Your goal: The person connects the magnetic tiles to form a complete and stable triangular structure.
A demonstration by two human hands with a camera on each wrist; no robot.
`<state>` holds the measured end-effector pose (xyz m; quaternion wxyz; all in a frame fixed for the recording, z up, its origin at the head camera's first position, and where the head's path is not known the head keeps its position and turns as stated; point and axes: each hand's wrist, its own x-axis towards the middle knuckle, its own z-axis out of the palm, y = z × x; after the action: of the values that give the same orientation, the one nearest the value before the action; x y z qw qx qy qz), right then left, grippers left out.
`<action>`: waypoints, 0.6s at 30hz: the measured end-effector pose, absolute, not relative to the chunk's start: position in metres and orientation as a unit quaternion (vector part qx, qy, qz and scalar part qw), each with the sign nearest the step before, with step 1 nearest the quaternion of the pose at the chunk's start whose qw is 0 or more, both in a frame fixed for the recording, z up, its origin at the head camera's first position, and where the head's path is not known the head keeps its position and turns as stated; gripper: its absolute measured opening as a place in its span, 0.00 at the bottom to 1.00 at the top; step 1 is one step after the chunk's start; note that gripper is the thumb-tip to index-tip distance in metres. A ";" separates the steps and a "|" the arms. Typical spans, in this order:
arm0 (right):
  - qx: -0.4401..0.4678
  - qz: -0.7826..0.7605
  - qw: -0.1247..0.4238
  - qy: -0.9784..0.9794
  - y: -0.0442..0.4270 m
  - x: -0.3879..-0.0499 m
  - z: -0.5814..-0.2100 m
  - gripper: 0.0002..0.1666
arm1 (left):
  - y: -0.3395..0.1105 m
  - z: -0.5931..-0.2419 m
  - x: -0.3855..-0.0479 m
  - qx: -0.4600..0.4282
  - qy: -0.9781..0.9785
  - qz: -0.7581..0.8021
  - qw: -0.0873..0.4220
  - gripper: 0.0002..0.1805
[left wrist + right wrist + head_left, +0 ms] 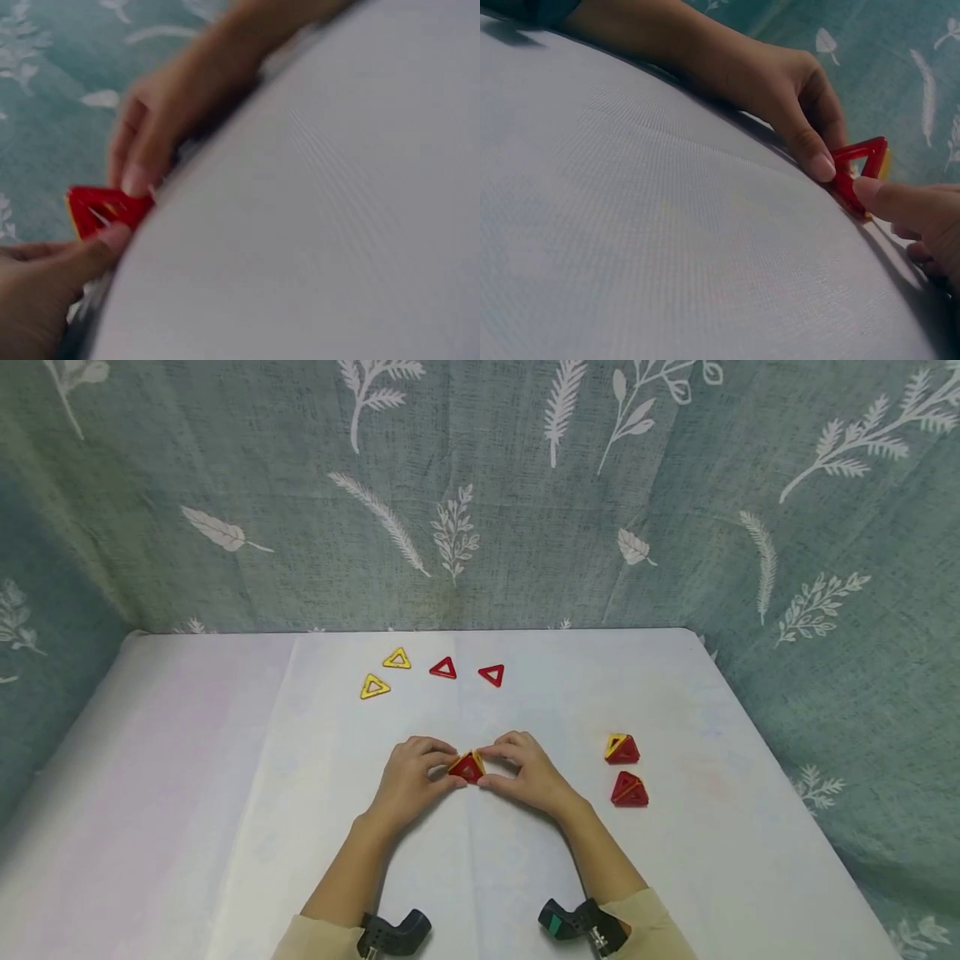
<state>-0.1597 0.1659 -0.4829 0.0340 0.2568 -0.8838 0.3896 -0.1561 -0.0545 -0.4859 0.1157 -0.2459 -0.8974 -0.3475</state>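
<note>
In the head view a small pyramid of red and yellow triangular magnetic tiles (468, 768) stands on the white table, between both hands. My left hand (411, 781) pinches its left side with thumb and fingers. From the other side, my right hand (531, 774) grips it the same way. The left wrist view is blurred, but a red face of the pyramid (112, 208) shows between the two thumbs. A red face with an open triangular centre and a yellow edge behind it appears on the pyramid (861, 169) in the right wrist view.
Two finished red-and-yellow pyramids stand to the right, a farther one (622, 749) and a nearer one (630, 790). Two flat yellow triangles (374, 692) and two flat red triangles (453, 672) lie toward the back. A patterned green curtain (450, 602) hangs behind the table (315, 860).
</note>
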 end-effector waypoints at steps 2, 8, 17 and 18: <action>0.244 0.407 0.026 -0.880 0.164 -0.159 -0.481 0.22 | -0.053 -0.485 -0.157 -0.235 -0.901 -0.345 0.116 0.17; 0.212 0.432 -0.001 -0.877 0.168 -0.158 -0.474 0.22 | -0.043 -0.487 -0.162 -0.208 -0.911 -0.337 0.112 0.19; 0.130 0.456 -0.038 -0.880 0.184 -0.161 -0.462 0.22 | -0.013 -0.484 -0.169 -0.191 -0.915 -0.345 0.090 0.18; 0.122 0.453 -0.043 -0.882 0.186 -0.162 -0.461 0.22 | -0.011 -0.484 -0.170 -0.190 -0.915 -0.343 0.091 0.18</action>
<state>-0.1621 0.1860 -0.4608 -0.0426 0.1221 -0.8822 0.4528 -0.1699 -0.0107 -0.4837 0.0909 -0.1896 -0.9155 -0.3431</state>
